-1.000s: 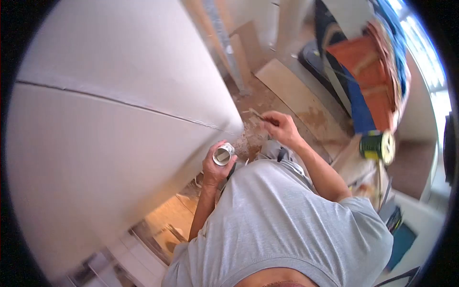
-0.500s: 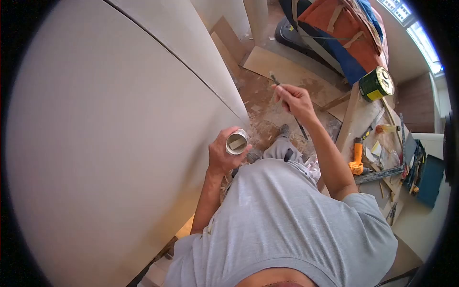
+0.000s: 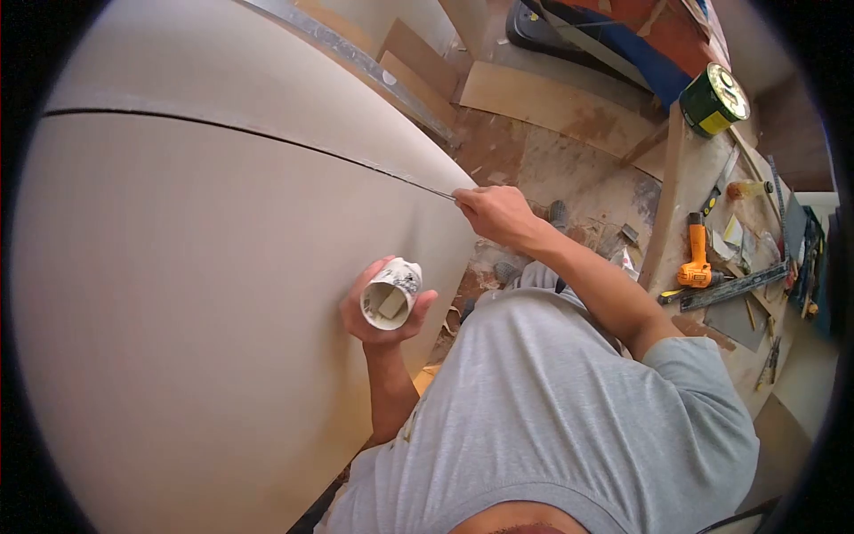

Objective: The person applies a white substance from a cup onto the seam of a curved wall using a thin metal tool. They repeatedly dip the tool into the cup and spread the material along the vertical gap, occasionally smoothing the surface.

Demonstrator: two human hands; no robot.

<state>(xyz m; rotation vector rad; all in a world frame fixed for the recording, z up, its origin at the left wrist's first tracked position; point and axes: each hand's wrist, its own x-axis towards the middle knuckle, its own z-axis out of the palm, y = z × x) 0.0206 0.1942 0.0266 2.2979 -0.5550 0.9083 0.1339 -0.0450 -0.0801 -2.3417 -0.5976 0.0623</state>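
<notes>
My left hand (image 3: 363,307) is wrapped round a small white can (image 3: 405,278), tilted so its mouth faces me. Inside the can a pale rectangular piece shows; dark smears mark its outer side. My right hand (image 3: 498,214) pinches a thin brush (image 3: 448,195) at the right end of the dark seam in a large pale panel (image 3: 222,294). The brush lies along the seam line, and its tip is too small to make out. Most of its handle is hidden by the hand.
On the bench at right stand a green and yellow tin (image 3: 714,100), an orange drill (image 3: 697,254), a small bottle (image 3: 749,190) and a metal bar (image 3: 734,287). A wooden board (image 3: 551,107) lies on the dusty floor, which has debris near my feet.
My right hand has swung left and down, bringing the brush from the air to the panel's seam. My left hand has moved left with the can, and the view has turned.
</notes>
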